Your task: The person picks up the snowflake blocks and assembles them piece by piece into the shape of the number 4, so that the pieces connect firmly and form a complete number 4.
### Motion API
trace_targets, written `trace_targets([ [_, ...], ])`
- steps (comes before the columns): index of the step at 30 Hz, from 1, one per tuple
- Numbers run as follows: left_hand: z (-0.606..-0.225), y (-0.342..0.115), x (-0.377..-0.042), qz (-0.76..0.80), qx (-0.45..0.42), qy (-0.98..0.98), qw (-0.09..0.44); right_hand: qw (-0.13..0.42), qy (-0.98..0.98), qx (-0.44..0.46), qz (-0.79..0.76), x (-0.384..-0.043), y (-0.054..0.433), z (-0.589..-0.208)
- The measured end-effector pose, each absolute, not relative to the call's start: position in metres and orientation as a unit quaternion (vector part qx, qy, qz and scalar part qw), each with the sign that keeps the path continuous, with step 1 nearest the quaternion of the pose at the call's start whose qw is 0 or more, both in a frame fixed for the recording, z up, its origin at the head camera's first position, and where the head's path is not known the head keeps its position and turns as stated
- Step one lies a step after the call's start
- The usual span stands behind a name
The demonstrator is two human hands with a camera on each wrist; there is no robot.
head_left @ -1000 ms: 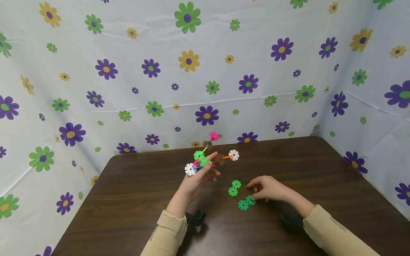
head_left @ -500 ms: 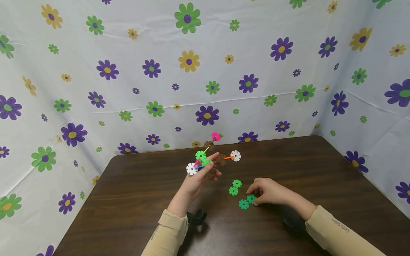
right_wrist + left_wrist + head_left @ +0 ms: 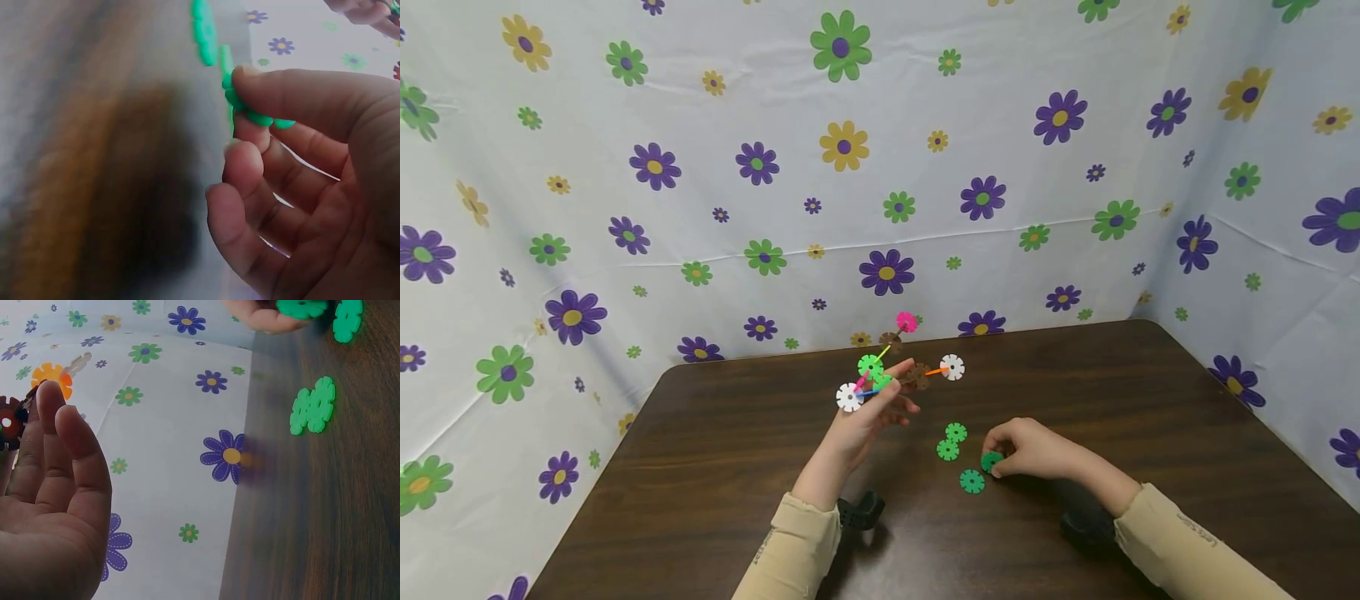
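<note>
My left hand (image 3: 863, 423) is raised over the table, holding a linked structure of notched plastic building discs between thumb and index finger. It has a white disc (image 3: 849, 397) near the thumb, a bright green disc (image 3: 870, 367), brown discs, a pink disc (image 3: 907, 322) on top and another white disc (image 3: 952, 367) at the right end. In the left wrist view an orange disc (image 3: 53, 378) shows past the fingertips. My right hand (image 3: 1037, 448) pinches a dark green disc (image 3: 240, 103) between thumb and index finger, low over the table. Another dark green disc (image 3: 972, 481) lies flat beside it.
Two bright green discs (image 3: 947, 450) lie against each other on the dark wooden table (image 3: 737, 458), between the hands. A flowered white cloth (image 3: 700, 208) hangs behind the table and along its sides. Black wrist mounts (image 3: 861, 510) sit below both wrists.
My right hand has taken hold of one dark green disc and tilted it up, away from the other dark green disc. The left hand has stayed nearly still with its linked discs.
</note>
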State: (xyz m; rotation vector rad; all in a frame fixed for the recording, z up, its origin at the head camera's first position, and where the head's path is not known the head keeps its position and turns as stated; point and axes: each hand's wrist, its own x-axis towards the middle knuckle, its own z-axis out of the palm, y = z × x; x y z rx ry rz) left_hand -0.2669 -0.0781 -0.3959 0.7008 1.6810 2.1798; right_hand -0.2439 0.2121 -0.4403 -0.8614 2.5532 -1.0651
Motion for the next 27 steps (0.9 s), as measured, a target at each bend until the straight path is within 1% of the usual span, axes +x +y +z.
trace_targets([
  [7, -0.395, -0.079, -0.266, 0.757, 0.241, 0.589, 0.149, 0.126, 0.846, -0.28, -0.435, -0.25, 0.21, -0.43],
  [14, -0.395, -0.079, -0.266, 0.754, 0.242, 0.593, 0.146, 0.129, 0.824, -0.273, -0.48, -0.256, 0.208, -0.428],
  [22, -0.396, -0.081, -0.265, 0.752, 0.242, 0.596, 0.142, 0.152, 0.78, -0.25, -0.553, -0.263, 0.186, -0.425],
  [27, -0.396, -0.081, -0.265, 0.748, 0.256, 0.597, 0.134, 0.177, 0.734, -0.25, -0.606, -0.268, 0.171, -0.42],
])
